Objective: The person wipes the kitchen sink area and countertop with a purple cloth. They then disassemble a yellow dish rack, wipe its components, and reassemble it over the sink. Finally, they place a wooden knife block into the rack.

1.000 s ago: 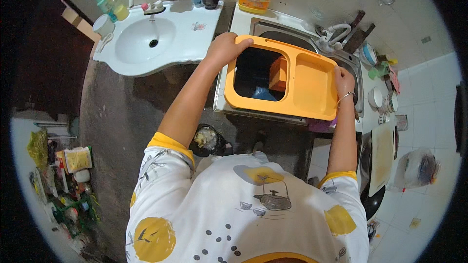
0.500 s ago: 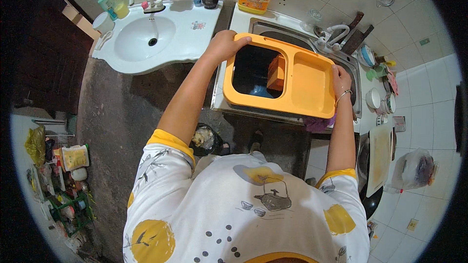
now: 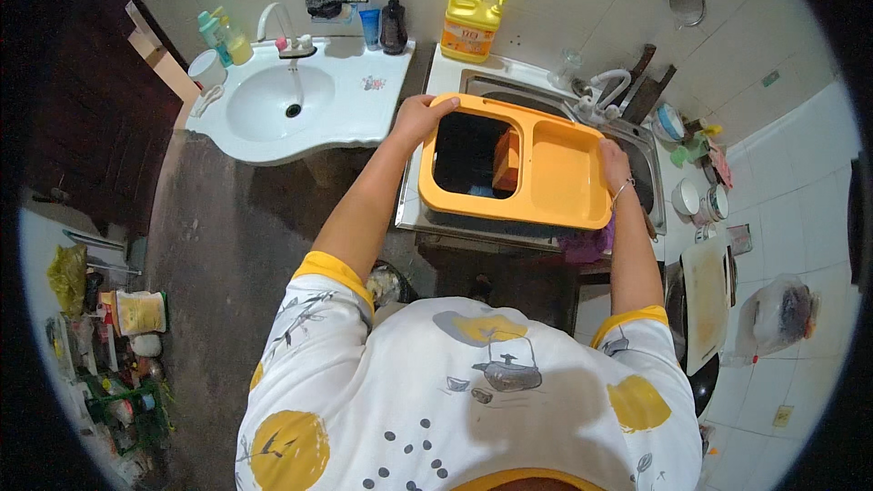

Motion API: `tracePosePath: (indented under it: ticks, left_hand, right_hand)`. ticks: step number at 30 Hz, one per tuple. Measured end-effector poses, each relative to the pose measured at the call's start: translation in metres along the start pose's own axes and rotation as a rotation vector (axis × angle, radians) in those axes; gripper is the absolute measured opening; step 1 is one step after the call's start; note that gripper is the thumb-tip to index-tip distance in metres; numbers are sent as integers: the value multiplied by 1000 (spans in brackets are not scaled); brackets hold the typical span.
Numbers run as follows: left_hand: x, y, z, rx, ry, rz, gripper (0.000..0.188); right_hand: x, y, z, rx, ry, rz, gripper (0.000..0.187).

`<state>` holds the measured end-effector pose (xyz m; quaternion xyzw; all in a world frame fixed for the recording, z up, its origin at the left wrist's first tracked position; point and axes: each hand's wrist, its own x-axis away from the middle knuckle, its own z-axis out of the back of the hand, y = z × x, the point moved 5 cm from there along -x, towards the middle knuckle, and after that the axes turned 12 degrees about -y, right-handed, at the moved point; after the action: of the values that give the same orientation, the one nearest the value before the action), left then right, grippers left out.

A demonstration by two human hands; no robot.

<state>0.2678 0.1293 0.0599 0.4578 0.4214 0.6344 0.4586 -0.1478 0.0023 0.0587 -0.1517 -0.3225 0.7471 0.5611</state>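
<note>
Over the steel sink (image 3: 647, 164) I hold an orange plastic tray (image 3: 566, 168) with both hands. It has a rectangular opening on its left side and a shallow recess on its right. My left hand (image 3: 420, 118) is closed on the far left corner, thumb on top of the rim. On the right end, my right hand (image 3: 616, 164) grips the short side; some of its fingers are hidden. Through the opening, a dark space and an orange-brown block-shaped thing (image 3: 506, 159) show; where exactly it rests I cannot tell. The recess looks bare.
A yellow detergent jug (image 3: 469, 29) stands behind the sink, with a white faucet (image 3: 607, 89) to its right. White bowls (image 3: 687, 197) and a cutting board (image 3: 705, 300) line the right counter. At left is a white washbasin (image 3: 277, 100). A bin (image 3: 389, 284) stands on the floor.
The view has shifted, so most of the counter and tray appear lower in the picture. The tray's right end appears farther left. Both hands keep their hold.
</note>
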Motion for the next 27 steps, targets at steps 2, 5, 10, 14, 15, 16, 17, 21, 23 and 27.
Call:
tracePosePath:
  ticks: [2, 5, 10, 14, 15, 16, 17, 21, 23, 27]
  left_hand:
    - [-4, -1, 2, 34, -7, -1, 56]
    - [-5, 18, -12, -14, -59, 40, 57]
    - [-5, 10, 7, -244, 32, 19, 60]
    - [-1, 17, 4, -278, 94, -52, 59]
    - [2, 26, 3, -346, 79, -47, 60]
    - [5, 29, 2, -369, 77, -29, 61]
    - [6, 36, 2, -391, 80, -20, 61]
    - [8, 40, -4, -493, 115, 0, 63]
    - [8, 44, -3, -548, 104, 11, 62]
    - [7, 44, -2, -573, 94, -17, 62]
  right_hand:
    - [-6, 3, -4, -92, 74, 29, 47]
    - [-37, 84, 9, -205, 15, 66, 46]
    - [-14, 10, 1, 46, 64, 23, 44]
    - [7, -16, 8, 223, 58, -6, 45]
    - [14, -29, 11, 201, 69, -65, 44]
    - [17, -29, 8, 201, 103, -26, 44]
    - [17, -29, 9, 202, 144, 19, 44]
    - [13, -23, 13, 288, 156, -16, 43]
    - [16, -30, 15, 300, 139, -38, 42]
    - [20, -33, 16, 258, 156, -13, 42]
